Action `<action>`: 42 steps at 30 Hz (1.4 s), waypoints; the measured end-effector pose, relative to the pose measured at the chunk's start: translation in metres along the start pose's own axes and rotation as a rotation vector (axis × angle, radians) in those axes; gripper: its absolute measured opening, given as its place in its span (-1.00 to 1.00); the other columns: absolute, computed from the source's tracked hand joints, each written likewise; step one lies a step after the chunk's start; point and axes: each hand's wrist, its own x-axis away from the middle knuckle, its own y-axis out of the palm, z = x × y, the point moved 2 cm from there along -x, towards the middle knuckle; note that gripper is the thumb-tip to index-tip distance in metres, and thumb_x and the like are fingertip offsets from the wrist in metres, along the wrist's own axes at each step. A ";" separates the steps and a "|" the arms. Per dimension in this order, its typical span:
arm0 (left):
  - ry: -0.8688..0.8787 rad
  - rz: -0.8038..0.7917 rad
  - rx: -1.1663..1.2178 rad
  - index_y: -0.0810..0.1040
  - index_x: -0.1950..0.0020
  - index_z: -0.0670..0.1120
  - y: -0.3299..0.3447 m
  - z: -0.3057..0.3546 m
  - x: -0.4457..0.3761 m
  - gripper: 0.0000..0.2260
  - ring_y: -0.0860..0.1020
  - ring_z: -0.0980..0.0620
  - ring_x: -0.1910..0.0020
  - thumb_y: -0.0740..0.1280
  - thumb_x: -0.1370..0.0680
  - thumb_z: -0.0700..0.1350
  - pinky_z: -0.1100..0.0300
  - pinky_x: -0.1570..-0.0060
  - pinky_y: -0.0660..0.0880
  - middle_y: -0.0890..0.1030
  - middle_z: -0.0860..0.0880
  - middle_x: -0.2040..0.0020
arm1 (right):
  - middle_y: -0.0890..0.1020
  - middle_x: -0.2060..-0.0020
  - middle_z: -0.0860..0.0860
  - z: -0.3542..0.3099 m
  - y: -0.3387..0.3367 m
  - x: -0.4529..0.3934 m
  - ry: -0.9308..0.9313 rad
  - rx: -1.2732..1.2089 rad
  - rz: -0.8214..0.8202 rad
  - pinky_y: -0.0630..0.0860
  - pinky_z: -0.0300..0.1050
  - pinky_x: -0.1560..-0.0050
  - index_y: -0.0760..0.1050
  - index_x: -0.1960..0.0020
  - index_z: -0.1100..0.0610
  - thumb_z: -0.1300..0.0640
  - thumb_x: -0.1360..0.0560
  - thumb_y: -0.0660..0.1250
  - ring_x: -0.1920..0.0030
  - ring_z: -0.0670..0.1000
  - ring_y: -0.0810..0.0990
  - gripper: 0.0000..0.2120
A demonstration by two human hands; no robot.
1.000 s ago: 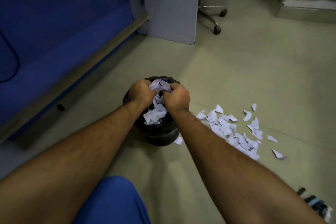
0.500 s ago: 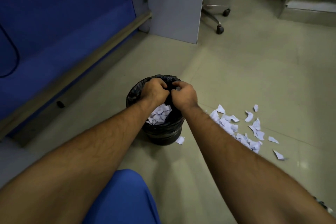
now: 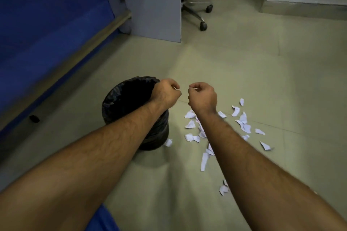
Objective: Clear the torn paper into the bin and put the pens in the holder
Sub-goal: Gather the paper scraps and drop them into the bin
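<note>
A small round bin (image 3: 120, 103) lined with a black bag stands on the floor; its inside looks dark from here. My left hand (image 3: 166, 93) hovers over the bin's right rim, fingers curled, with nothing visible in it. My right hand (image 3: 202, 96) is just right of the bin, also curled with nothing visible inside. Torn white paper pieces (image 3: 244, 125) lie scattered on the floor to the right of the bin, partly hidden by my right forearm. Another scrap (image 3: 223, 189) lies nearer to me. No pens or holder show.
A blue partition (image 3: 47, 33) runs along the left with a wooden base rail. A grey desk panel (image 3: 155, 5) stands at the back, with an office chair's wheeled base (image 3: 203, 25) beside it. A small black object (image 3: 34, 118) lies by the rail.
Both hands dropped the paper into the bin, lifted out and drew apart to the right. The view swung so the bin sits further left.
</note>
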 end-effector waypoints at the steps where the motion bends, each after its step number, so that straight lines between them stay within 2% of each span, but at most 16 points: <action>1: 0.006 -0.020 0.005 0.65 0.06 -0.03 0.017 0.003 0.002 -0.86 0.66 -0.09 0.11 0.42 -0.40 -0.16 0.14 0.01 0.59 0.70 -0.08 0.14 | 0.70 0.24 -0.04 0.011 -0.010 -0.004 0.006 -0.001 0.020 0.64 0.02 0.03 0.63 0.07 -0.01 0.05 -0.39 0.29 0.21 0.05 0.69 -0.82; 5: 0.009 -0.127 -0.025 0.64 -0.04 -0.06 0.105 -0.002 0.015 -0.82 0.62 -0.11 -0.01 0.38 -0.45 -0.14 0.19 -0.01 0.51 0.68 -0.10 0.01 | 0.70 0.15 -0.06 0.076 -0.045 -0.014 0.080 0.058 0.095 0.49 -0.24 0.13 0.64 -0.02 0.05 0.12 -0.48 0.31 0.15 -0.04 0.62 -0.82; 8: 0.008 -0.219 -0.091 0.61 -0.13 -0.09 0.166 -0.021 0.035 -0.77 0.58 -0.14 -0.14 0.35 -0.49 -0.13 0.19 -0.07 0.46 0.64 -0.13 -0.14 | 0.70 0.04 -0.01 0.145 -0.066 -0.009 0.179 0.121 0.120 0.37 -0.25 0.09 0.63 -0.06 0.07 0.19 -0.47 0.28 0.01 0.04 0.63 -0.78; 10: 0.001 -0.320 -0.192 0.56 -0.20 -0.09 0.204 -0.037 0.046 -0.72 0.55 -0.16 -0.19 0.32 -0.50 -0.13 0.13 -0.12 0.48 0.60 -0.13 -0.21 | 0.69 -0.05 0.04 0.193 -0.080 -0.006 0.206 0.219 0.064 0.41 -0.22 0.02 0.60 -0.16 0.09 0.20 -0.47 0.29 -0.10 0.09 0.62 -0.72; 12: 0.031 -0.401 -0.309 0.47 -0.25 -0.06 0.233 -0.050 0.052 -0.66 0.54 -0.19 -0.20 0.32 -0.47 -0.10 0.07 -0.11 0.52 0.57 -0.12 -0.22 | 0.62 -0.19 0.09 0.234 -0.088 -0.001 0.203 0.384 -0.031 0.45 -0.11 -0.16 0.54 -0.29 0.10 0.13 -0.46 0.36 -0.21 0.15 0.57 -0.61; 14: 0.101 -0.444 -0.445 0.34 -0.37 0.01 0.254 -0.058 0.050 -0.45 0.48 -0.21 -0.28 0.38 -0.41 0.02 -0.05 -0.15 0.52 0.48 -0.12 -0.29 | 0.53 -0.28 0.14 0.266 -0.091 -0.001 0.132 0.601 -0.078 0.44 0.03 -0.26 0.46 -0.37 0.08 -0.03 -0.41 0.43 -0.29 0.22 0.50 -0.44; 16: 0.192 -0.541 -0.602 0.11 -0.53 0.05 0.273 -0.065 0.046 -0.16 0.34 -0.24 -0.41 0.46 -0.36 0.12 -0.14 -0.25 0.45 0.31 -0.14 -0.43 | 0.45 -0.36 0.16 0.290 -0.090 -0.004 0.060 0.764 -0.083 0.45 0.12 -0.27 0.38 -0.43 0.07 -0.19 -0.34 0.45 -0.34 0.25 0.43 -0.26; 18: 0.251 -0.625 -0.727 0.02 -0.57 0.08 0.279 -0.072 0.046 -0.06 0.25 -0.25 -0.47 0.47 -0.33 0.21 -0.16 -0.33 0.39 0.19 -0.16 -0.50 | 0.44 -0.36 0.14 0.294 -0.088 -0.006 0.011 0.878 -0.122 0.46 0.13 -0.23 0.32 -0.46 0.06 -0.26 -0.32 0.41 -0.33 0.24 0.43 -0.20; 20: 0.277 -0.647 -0.816 0.13 -0.53 0.07 0.283 -0.079 0.052 -0.17 0.29 -0.25 -0.43 0.44 -0.37 0.21 -0.14 -0.31 0.41 0.24 -0.17 -0.46 | 0.47 -0.31 0.12 0.296 -0.084 -0.002 -0.027 0.979 -0.153 0.46 0.08 -0.15 0.33 -0.43 0.03 -0.24 -0.38 0.38 -0.27 0.22 0.45 -0.29; 24: 0.365 -0.494 -0.764 0.44 -0.34 -0.01 0.283 -0.082 0.068 -0.60 0.48 -0.22 -0.23 0.34 -0.52 -0.02 -0.03 -0.13 0.50 0.47 -0.16 -0.28 | 0.51 -0.16 0.11 0.289 -0.078 0.013 -0.056 0.959 -0.137 0.48 -0.01 0.07 0.48 -0.26 0.04 -0.02 -0.48 0.33 -0.13 0.20 0.49 -0.64; 26: 0.382 -0.452 -0.692 0.53 -0.22 -0.07 0.282 -0.083 0.077 -0.70 0.54 -0.22 -0.14 0.34 -0.52 -0.03 -0.01 -0.05 0.51 0.54 -0.17 -0.17 | 0.52 -0.09 0.13 0.289 -0.079 0.016 -0.034 0.900 -0.131 0.47 -0.02 0.13 0.53 -0.17 0.07 0.07 -0.51 0.28 -0.07 0.22 0.53 -0.75; 29: 0.318 -0.411 -0.582 0.62 -0.12 -0.13 0.276 -0.084 0.084 -0.75 0.58 -0.20 -0.06 0.35 -0.52 -0.02 0.06 0.00 0.50 0.61 -0.18 -0.09 | 0.58 0.01 0.13 0.290 -0.084 0.017 -0.015 0.858 -0.089 0.43 -0.07 0.19 0.58 -0.06 0.06 0.11 -0.52 0.27 0.02 0.23 0.60 -0.83; 32: 0.254 -0.324 -0.488 0.63 -0.15 -0.17 0.266 -0.080 0.086 -0.77 0.58 -0.20 -0.09 0.29 -0.54 -0.18 0.08 -0.07 0.48 0.64 -0.20 -0.12 | 0.66 0.07 0.10 0.286 -0.093 0.020 0.043 0.787 -0.043 0.38 -0.12 0.19 0.62 -0.03 0.06 0.13 -0.53 0.26 0.04 0.22 0.62 -0.83; 35: 0.210 -0.249 -0.443 0.64 -0.01 -0.17 0.256 -0.072 0.085 -0.81 0.60 -0.20 0.00 0.26 -0.49 -0.30 0.11 0.10 0.46 0.66 -0.21 -0.01 | 0.69 0.05 0.09 0.280 -0.100 0.024 0.085 0.724 -0.011 0.42 -0.11 0.15 0.63 -0.08 0.04 0.06 -0.56 0.26 0.00 0.22 0.63 -0.79; 37: 0.166 -0.229 -0.409 0.65 0.06 -0.15 0.254 -0.066 0.084 -0.80 0.60 -0.18 0.07 0.25 -0.48 -0.32 0.17 0.21 0.39 0.67 -0.19 0.06 | 0.69 0.02 0.08 0.278 -0.101 0.025 0.123 0.684 -0.005 0.42 -0.12 0.12 0.64 -0.11 0.02 0.02 -0.58 0.26 -0.02 0.22 0.63 -0.78; 42: 0.035 -0.168 -0.294 0.66 0.14 -0.09 0.240 -0.047 0.084 -0.79 0.51 -0.08 0.24 0.25 -0.51 -0.28 0.21 0.30 0.34 0.66 -0.12 0.17 | 0.65 0.07 0.13 0.263 -0.108 0.028 0.139 0.620 0.070 0.50 -0.07 0.13 0.63 -0.03 0.07 -0.14 -0.57 0.23 0.01 0.23 0.62 -0.67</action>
